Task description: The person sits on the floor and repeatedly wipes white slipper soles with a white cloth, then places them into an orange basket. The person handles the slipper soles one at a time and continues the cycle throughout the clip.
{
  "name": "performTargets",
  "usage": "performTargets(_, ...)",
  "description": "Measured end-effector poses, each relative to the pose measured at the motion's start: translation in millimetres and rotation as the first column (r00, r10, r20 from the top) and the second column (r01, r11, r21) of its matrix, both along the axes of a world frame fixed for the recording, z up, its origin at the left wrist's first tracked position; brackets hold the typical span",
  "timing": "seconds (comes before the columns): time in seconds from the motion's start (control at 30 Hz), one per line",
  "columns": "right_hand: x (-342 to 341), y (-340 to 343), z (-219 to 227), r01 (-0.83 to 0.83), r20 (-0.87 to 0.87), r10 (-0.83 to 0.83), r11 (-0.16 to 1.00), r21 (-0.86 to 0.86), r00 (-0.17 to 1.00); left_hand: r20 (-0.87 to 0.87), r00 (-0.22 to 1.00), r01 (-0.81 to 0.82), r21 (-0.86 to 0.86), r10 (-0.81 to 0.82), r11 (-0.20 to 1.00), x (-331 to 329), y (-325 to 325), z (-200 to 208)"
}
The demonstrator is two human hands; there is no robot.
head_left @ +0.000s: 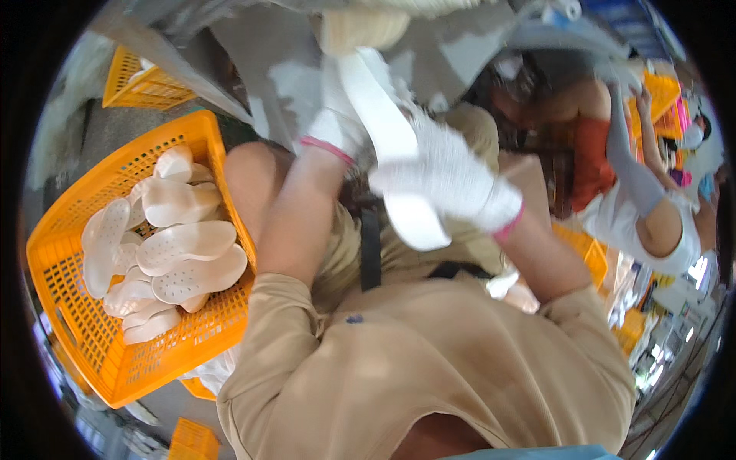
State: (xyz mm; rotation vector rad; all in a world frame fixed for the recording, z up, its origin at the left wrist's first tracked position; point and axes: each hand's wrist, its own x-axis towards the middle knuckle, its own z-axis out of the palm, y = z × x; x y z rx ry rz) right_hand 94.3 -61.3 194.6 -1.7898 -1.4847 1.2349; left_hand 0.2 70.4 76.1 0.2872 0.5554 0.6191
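Observation:
A long white shoe insole (pixel 386 126) is slanted in front of me, its upper end at the underside of a pale, round, blurred piece (pixel 364 31) that looks like a buffing wheel; whether they touch I cannot tell. My right hand (pixel 448 172), in a white knit glove with a pink cuff, is closed around the insole's middle, thumb across its face. At the upper left edge of the insole, my gloved left hand (pixel 337 123) grips it, with its fingers partly hidden and blurred.
An orange plastic basket (pixel 138 376) at my left holds several pale insoles (pixel 188 249), some perforated. Another orange basket (pixel 149 84) stands beyond it. Grey sheeting (pixel 253 46) hangs around the wheel. Close on the right sits another person (pixel 644 192) with a grey sleeve.

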Motion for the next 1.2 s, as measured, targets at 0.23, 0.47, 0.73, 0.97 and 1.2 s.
performTargets(0.23, -9, 15, 6, -0.102, 0.123, 0.095, 0.993, 0.054, 0.988, 0.268, 0.959, -0.093, -0.020, 0.095, 0.995, 3, -5, -1)
performTargets(0.47, -34, -52, 5, -0.089, 0.513, -0.246, 0.834, 0.544, 0.823, 0.399, 0.916, 0.001, -0.115, 0.046, 0.993, 5, -31, -9)
performTargets(0.73, -24, 7, -1, -0.116, 0.679, -0.254, 0.886, 0.450, 0.689, 0.296, 0.950, -0.084, -0.058, 0.098, 0.995, -1, 6, -14)
performTargets(0.97, -26, 25, -14, -0.012, 0.564, -0.325, 0.859, 0.512, 0.760, -0.185, 0.957, -0.248, -0.119, 0.224, 0.961, -4, 1, -4)
performTargets(1.2, -38, 18, -12, 0.130, 0.502, -0.343, 0.902, 0.411, 0.794, -0.253, 0.965, -0.055, 0.055, 0.067, 0.997, -32, -9, 16)
